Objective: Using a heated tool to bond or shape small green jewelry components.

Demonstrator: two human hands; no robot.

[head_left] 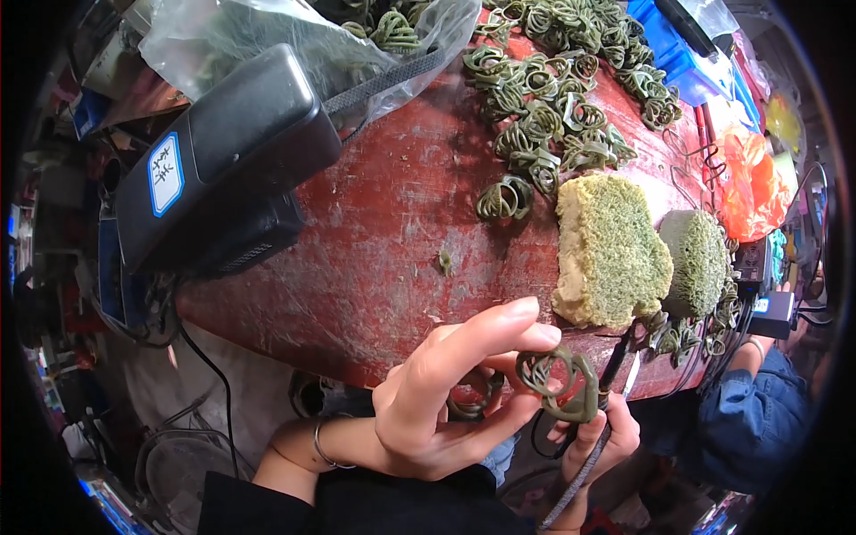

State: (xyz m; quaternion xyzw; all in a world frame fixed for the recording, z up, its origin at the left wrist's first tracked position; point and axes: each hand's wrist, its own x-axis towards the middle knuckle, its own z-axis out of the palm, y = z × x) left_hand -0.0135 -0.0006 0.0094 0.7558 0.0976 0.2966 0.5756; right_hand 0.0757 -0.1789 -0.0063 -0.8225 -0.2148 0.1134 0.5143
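Above the near edge of the red table (392, 223), my left hand (437, 383) pinches a dark green openwork ring-shaped piece (571, 392) between thumb and fingers. Another green ring piece (477, 392) shows behind the fingers, partly hidden in that hand. My right hand (602, 437) is closed around a thin black pen-like tool (618, 358) with a grey braided cord (575, 481). The tool's upper part stands right beside the held ring; I cannot tell whether they touch. Just beyond my hands lies a rough yellow-green spongy block (611, 254).
Many green ring pieces (544, 116) lie heaped across the far table. A round green-topped pad (694, 263) stands right of the block. A black device (223, 152) and clear plastic bag (241, 45) occupy the left. Another person's blue sleeve (749, 419) is at right.
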